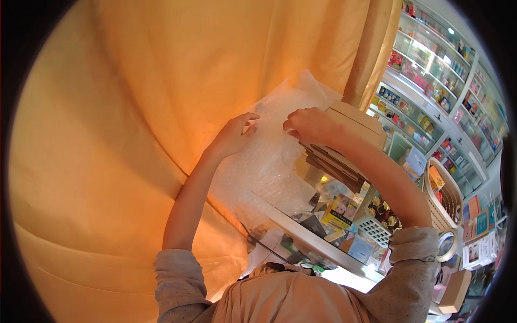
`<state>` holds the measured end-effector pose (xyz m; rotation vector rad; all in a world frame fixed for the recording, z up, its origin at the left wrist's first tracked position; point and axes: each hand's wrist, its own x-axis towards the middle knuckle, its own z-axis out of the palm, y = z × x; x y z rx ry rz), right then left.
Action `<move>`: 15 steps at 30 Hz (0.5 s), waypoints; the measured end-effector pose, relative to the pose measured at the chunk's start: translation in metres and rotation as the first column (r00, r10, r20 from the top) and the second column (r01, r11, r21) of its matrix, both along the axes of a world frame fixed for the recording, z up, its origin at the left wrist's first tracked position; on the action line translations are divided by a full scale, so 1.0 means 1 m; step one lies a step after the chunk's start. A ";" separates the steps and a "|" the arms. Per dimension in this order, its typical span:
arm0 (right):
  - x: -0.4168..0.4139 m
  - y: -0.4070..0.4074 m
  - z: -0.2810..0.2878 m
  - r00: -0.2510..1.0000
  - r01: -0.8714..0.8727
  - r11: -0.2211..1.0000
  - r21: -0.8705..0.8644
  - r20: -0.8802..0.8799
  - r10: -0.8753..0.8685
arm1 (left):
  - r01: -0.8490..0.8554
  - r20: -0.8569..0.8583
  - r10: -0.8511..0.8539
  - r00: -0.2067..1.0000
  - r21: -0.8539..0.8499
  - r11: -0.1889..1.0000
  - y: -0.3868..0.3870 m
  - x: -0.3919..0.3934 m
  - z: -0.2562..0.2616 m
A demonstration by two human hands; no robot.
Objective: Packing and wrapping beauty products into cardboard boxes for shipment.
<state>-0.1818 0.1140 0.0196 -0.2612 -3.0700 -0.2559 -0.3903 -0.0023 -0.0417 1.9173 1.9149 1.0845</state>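
Note:
Bubble wrap (268,169) lies in a crumpled sheet over the counter corner, its far part rising against the orange curtain. My left hand (237,135) is at the wrap's left side, fingers curled and apart; whether it pinches the film is unclear. My right hand (309,126) is over the wrap's right side with fingers bent down and their tips partly hidden, so its hold cannot be told. Beside and beneath my right forearm is a stack of flat cardboard boxes (357,121), its left edge next to the wrap.
An orange curtain (121,121) hangs along the left and front. Cosmetics packages (341,212) crowd the glass counter near a white basket (373,230). Farther right are a beige basket (442,189), a tape roll (447,245) and a cardboard box (454,290). Stocked glass shelves (432,80) stand beyond.

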 end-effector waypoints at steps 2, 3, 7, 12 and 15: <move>-0.001 -0.003 0.006 0.998 0.002 0.993 0.115 0.065 -0.009 | -0.005 0.021 0.005 1.000 0.001 1.000 -0.002 -0.003 0.000; -0.001 0.000 0.004 0.998 0.005 0.993 0.115 0.064 -0.013 | 0.004 0.053 -0.004 0.999 -0.003 1.000 -0.002 -0.005 0.000; 0.005 0.015 0.008 0.918 0.164 0.977 0.138 -0.384 -0.100 | -0.004 0.092 0.006 0.996 -0.016 1.000 -0.003 -0.011 0.001; 0.023 0.030 0.025 0.620 0.037 0.763 -0.645 -0.584 -0.524 | 0.007 0.132 0.002 0.991 -0.067 0.998 -0.005 -0.006 -0.002; 0.029 0.030 0.032 0.601 -0.181 0.048 -0.982 -0.148 -0.785 | 0.024 0.100 -0.021 0.995 -0.037 0.999 -0.002 -0.004 -0.007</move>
